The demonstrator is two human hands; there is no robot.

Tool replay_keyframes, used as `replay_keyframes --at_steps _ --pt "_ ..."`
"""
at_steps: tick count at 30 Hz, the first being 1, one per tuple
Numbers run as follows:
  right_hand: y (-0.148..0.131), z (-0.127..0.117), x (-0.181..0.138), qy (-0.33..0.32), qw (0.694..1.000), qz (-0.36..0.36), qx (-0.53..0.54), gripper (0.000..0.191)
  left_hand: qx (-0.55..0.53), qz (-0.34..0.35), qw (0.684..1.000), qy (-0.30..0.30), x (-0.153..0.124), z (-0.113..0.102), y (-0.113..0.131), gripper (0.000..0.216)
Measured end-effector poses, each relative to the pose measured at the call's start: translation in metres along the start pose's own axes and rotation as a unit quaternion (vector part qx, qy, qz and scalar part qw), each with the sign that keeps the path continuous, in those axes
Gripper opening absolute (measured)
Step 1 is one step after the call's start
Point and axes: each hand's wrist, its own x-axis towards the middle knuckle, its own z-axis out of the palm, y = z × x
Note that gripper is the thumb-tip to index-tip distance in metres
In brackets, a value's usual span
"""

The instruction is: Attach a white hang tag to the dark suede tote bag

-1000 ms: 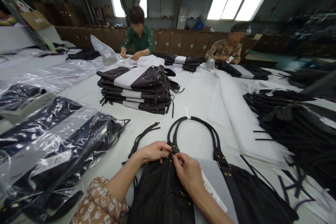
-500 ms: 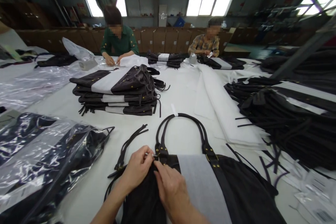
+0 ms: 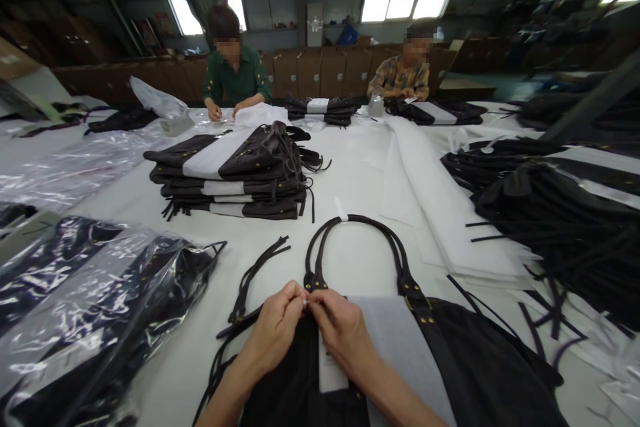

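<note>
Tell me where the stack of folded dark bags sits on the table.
In the head view, the stack of folded dark bags sits left of centre on the white table, beyond the handles of the bag under both hands, ahead of the green-sleeved person.

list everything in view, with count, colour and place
bag: one, black, flat on the table under both hands
handles: a pair, black, arching away from the bag
white sheet: one, across the bag's middle
stack of bags: one pile, dark brown with white sheets, table centre
bagged bags: several, black in clear plastic, left
loose pile: black bags and straps, right
table: white
people: two, seated at the far side
left hand: pinching at the handle base
right hand: fingertips meeting the left
</note>
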Motion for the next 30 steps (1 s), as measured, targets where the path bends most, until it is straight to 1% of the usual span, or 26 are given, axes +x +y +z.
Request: replay_keyframes --at_steps 3,7,10,12,15,17,22,25,30 --pt "-0.001 -0.002 0.005 0.011 0.999 0.036 0.030 0.015 -0.043 -0.007 0.999 0.016 0.004 0.001 -0.002 0.022" --pt "0.000 -0.001 0.007 0.013 0.999 0.033 0.036 0.018 -0.078 -0.011 0.997 0.018 0.008 0.002 -0.006 0.025" --pt "0.001 0.000 0.008 0.019 0.999 0.036 0.031 0.019 -0.098 -0.017 0.995 0.025 0.010 0.002 -0.009 0.030" --pt "0.000 -0.001 0.009 0.017 0.997 0.059 0.042 0.021 -0.115 -0.023 0.993 0.029 0.012 0.003 -0.012 0.032" --pt "-0.002 -0.002 0.010 0.008 0.990 0.113 0.084 0.025 -0.162 -0.037 0.986 0.030 0.013 0.006 -0.014 0.030" --pt "-0.003 -0.003 0.010 0.007 0.986 0.131 0.102 0.026 -0.181 -0.043 0.982 0.033 0.014 0.008 -0.015 0.031" --pt "-0.004 -0.002 0.009 0.011 0.984 0.141 0.112 0.027 -0.159 -0.050 0.984 0.069 0.017 0.013 -0.018 0.027" --pt "-0.004 0.000 0.008 0.018 0.979 0.152 0.139 0.028 -0.146 -0.041 0.984 0.090 0.019 0.015 -0.019 0.027" --pt "0.000 0.004 0.007 0.035 0.971 0.174 0.158 0.029 -0.116 -0.031 0.986 0.115 0.019 0.017 -0.018 0.021"
